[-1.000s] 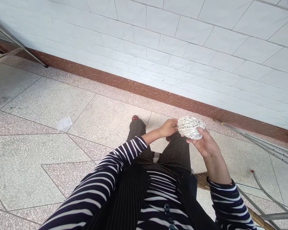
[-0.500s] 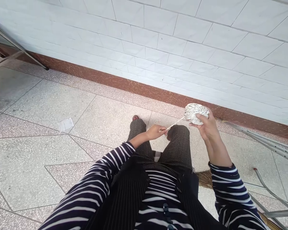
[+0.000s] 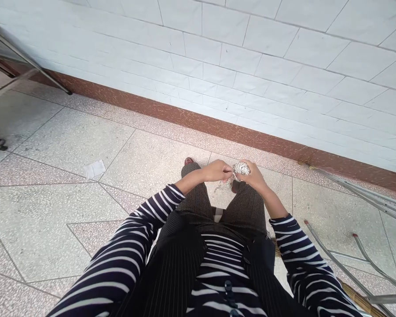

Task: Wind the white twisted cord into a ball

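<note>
In front of my knees, my right hand [image 3: 253,177] is closed around a ball of white cord [image 3: 242,168], with its fingers on the far side and the thumb in front. My left hand [image 3: 218,171] meets the ball's left side, its thumb and fingertips pinched on a strand of the cord. A loose bit of cord [image 3: 219,187] hangs below my left fingertips, partly blurred. The fingers of my right hand behind the ball are mostly hidden.
A tiled wall [image 3: 218,44] with a brown skirting [image 3: 158,113] runs ahead. A white paper [image 3: 95,169] lies on the floor at left. Metal frame legs [image 3: 53,81] stand at far left. Metal tubing [image 3: 366,251] and part of a broom [image 3: 356,299] are at right.
My right hand has brought the ball of cord left and down, beside my left hand. The stretched strand between the hands is now short, and the ball appears smaller and turned.
</note>
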Demonstrator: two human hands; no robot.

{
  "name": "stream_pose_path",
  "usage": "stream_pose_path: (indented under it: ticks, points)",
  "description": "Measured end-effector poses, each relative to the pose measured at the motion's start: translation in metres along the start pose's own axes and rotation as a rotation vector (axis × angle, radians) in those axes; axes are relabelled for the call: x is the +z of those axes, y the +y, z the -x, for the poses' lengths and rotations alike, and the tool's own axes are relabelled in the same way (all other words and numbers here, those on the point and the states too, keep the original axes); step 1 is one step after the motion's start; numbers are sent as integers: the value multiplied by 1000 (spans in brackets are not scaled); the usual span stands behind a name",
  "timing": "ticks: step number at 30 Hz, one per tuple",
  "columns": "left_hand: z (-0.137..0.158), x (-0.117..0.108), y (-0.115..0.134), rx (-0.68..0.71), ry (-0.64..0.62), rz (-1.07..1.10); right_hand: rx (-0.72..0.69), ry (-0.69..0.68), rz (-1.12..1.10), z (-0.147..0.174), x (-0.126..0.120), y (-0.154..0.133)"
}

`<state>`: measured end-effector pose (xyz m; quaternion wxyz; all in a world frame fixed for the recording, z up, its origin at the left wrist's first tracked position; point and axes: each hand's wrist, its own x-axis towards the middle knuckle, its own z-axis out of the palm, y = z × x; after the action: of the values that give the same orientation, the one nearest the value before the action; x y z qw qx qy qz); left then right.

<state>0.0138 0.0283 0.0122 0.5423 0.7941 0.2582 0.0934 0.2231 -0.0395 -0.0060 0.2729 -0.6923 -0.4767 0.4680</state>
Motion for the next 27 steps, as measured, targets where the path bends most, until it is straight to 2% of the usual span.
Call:
stream_pose_path:
  ticks: [3,6,13,19,22,27]
  points:
    - [-4,-9,-3,21,37,-98,66,-202,-161,5,4,12]
    - [-4,-5,-5,14,43,-94,77,-308,-293,12,7,18]
    - [-2,7,-15,42,-13,-124,117,-272,-365,18,17,26]
    - [1,-5,-21,96,-33,-243,154,-414,-395,29,0,28]
    - [3,-7,-24,81,-16,-197,151,-476,-452,36,-5,31]
    - [3,-3,-25,50,-17,-107,168,-455,-539,46,0,38]
